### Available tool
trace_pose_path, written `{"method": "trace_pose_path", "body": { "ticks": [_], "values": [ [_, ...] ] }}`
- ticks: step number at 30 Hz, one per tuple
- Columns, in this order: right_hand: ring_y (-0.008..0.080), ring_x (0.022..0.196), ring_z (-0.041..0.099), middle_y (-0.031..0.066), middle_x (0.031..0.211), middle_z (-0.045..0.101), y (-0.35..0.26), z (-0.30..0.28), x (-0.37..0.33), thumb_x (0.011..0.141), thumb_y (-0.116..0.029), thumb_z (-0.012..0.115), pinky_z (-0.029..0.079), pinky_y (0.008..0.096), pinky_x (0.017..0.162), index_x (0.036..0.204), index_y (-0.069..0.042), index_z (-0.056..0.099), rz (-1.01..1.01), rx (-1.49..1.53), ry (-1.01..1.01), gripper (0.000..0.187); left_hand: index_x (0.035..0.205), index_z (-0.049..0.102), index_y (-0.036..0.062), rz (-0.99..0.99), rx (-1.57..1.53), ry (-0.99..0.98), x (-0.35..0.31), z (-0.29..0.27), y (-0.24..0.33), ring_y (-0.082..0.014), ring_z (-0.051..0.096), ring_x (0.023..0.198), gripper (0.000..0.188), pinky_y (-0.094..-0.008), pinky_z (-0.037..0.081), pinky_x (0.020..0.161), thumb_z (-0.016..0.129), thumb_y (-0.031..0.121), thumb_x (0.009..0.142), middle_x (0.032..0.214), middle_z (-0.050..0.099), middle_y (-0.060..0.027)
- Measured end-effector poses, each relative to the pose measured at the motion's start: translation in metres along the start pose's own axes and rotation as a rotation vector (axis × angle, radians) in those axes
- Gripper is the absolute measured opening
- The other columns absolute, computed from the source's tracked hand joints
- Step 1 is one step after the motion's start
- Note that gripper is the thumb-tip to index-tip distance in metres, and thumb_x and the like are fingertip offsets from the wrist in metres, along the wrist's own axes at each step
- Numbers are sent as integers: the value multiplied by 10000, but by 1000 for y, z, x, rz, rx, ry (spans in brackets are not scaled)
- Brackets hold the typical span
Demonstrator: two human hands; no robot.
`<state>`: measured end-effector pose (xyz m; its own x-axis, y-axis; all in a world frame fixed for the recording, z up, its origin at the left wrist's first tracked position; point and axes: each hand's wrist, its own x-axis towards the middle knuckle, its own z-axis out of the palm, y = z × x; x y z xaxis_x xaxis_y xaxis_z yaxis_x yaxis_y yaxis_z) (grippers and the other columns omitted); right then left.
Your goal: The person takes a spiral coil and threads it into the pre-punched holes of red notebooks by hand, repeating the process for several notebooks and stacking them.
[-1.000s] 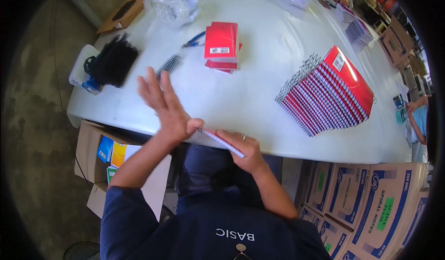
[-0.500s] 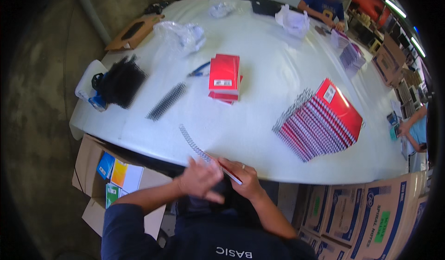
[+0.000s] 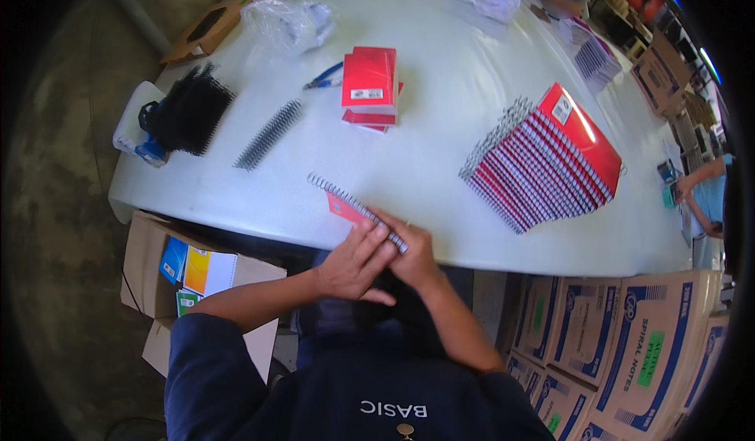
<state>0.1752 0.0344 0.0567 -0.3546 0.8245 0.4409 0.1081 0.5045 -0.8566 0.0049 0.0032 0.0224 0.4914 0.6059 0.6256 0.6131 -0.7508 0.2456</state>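
Head cam: both hands meet at the near edge of the white desk [image 3: 440, 71]. Left hand [image 3: 354, 264] and right hand [image 3: 415, 256] have their fingers curled around a red spiral notebook [image 3: 346, 205], gripping its wire coil end. The notebook pokes out over the desk, left of the fanned stack of red notebooks [image 3: 543, 162].

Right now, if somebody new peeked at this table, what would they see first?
Probably the big fanned row of red spiral notebooks on the right side of the white table. Next, at the near edge, the left hand and right hand pinch the end of a red notebook whose silver wire spiral sticks out to the left. A spiky black pile of binding coils sits at the far left.
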Motion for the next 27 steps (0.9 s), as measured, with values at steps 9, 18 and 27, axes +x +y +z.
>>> {"method": "trace_pose_path", "body": {
  "ticks": [9, 18, 27],
  "values": [
    [307, 923, 638, 139, 999, 663, 14, -15, 9, 772, -23, 645, 418, 399, 963, 1060, -42, 616, 208, 65, 35, 290, 1124, 591, 85, -9, 42, -383, 108, -59, -2, -272, 491, 1140, 373, -432, 356, 957, 663, 229, 787, 1200, 548, -88],
    [288, 918, 632, 107, 919, 673, 17, -11, 11, 777, -32, 639, 365, 421, 1021, 975, -60, 622, 222, 116, 49, 201, 982, 633, 113, -115, -248, -516, 138, -65, -1, -225, 574, 886, 262, -347, 398, 794, 707, 96, 730, 929, 613, -36],
    [267, 902, 616, 140, 960, 613, 0, -14, 14, 787, -12, 603, 485, 331, 781, 949, -2, 599, 380, 322, 74, 163, 915, 649, 97, -44, -169, -495, 141, -59, 4, -231, 587, 857, 171, -345, 423, 733, 675, 156, 757, 922, 625, -43]
  ]
}}
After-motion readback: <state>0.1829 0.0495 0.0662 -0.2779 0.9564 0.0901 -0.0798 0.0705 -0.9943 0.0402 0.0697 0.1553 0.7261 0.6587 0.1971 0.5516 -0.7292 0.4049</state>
